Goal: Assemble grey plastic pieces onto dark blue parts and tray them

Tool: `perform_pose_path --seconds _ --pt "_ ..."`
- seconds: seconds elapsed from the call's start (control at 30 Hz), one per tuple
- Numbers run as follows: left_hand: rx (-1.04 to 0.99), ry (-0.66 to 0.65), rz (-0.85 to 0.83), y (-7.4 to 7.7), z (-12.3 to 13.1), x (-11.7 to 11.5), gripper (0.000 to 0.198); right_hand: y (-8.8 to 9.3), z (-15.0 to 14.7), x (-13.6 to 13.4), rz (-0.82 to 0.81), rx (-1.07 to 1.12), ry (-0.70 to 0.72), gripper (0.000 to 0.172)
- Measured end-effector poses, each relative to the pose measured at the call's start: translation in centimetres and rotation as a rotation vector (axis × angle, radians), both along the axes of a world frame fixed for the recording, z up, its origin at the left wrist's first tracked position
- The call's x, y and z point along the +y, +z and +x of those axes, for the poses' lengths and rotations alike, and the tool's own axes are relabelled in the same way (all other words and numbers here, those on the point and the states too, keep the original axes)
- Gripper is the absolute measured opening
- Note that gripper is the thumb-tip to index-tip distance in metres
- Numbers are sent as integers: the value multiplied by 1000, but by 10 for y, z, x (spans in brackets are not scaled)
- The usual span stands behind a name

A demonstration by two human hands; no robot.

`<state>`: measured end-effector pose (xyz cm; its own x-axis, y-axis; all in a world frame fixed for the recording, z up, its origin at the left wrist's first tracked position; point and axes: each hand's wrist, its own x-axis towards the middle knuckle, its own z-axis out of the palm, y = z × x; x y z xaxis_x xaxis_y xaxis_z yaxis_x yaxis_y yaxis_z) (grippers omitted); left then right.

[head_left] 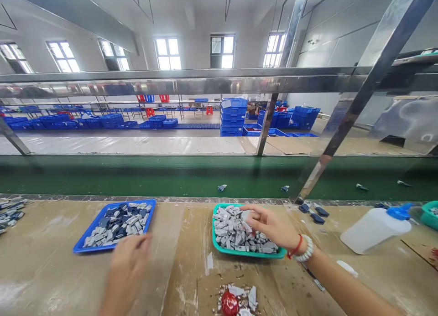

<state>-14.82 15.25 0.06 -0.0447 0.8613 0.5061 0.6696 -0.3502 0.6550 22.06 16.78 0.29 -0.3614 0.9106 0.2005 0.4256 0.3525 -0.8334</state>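
Observation:
My right hand (272, 225) is over a teal basket (219, 249) heaped with small light grey pieces (229, 227). Its fingers and thumb are curled around a light grey piece at the top of the heap. A red string and a pale beaded bracelet circle that wrist. Blurred by motion, my left hand (128, 266) is by the near right corner of a blue tray (80, 249), which carries a mix of dark blue and light grey pieces (119, 222). Whether those left fingers hold anything is not clear.
A green conveyor belt (171, 177) with several small parts crosses behind the cardboard-covered table. A white bottle with a blue cap (371, 231) is at right, near dark blue pieces (317, 218). A round red object (230, 303) lies among scraps in front. A slanted metal post (330, 147) rises at right.

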Motion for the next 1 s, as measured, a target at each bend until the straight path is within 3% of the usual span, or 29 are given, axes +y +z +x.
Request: perform_pose_path --seconds 0.07,0.1,0.23,0.3,0.37,0.47,0.6,0.7,0.8,0.9,1.0 --pt "457 -249 -23 -4 47 47 27 -1 3 -17 -259 433 -22 39" --pt "541 -346 -53 -6 74 76 29 -2 5 -24 -368 610 -52 40" --pt "679 -522 -140 -17 161 181 29 -4 13 -48 -575 966 -242 40" --pt "705 -567 -184 -16 184 212 23 -7 20 -57 -633 1038 -308 43" --pt "696 -588 -211 -10 194 226 23 -12 27 -66 -652 1038 -341 42" --pt "607 -571 -206 8 198 223 27 -26 35 -83 -607 957 -364 41" --pt "433 -504 -198 24 194 189 34 -45 31 -111 -458 796 -406 53" --pt "308 -438 -227 27 183 160 36 -55 17 -135 -321 501 -497 37" --pt "190 -364 -249 31 163 135 36 -64 -1 -155 -157 176 -459 19" --pt "75 -290 -246 36 135 110 35 -76 -18 -171 -8 5 -394 18" --pt "-30 -229 -230 32 98 69 33 -85 -33 -178 107 -128 -363 18"
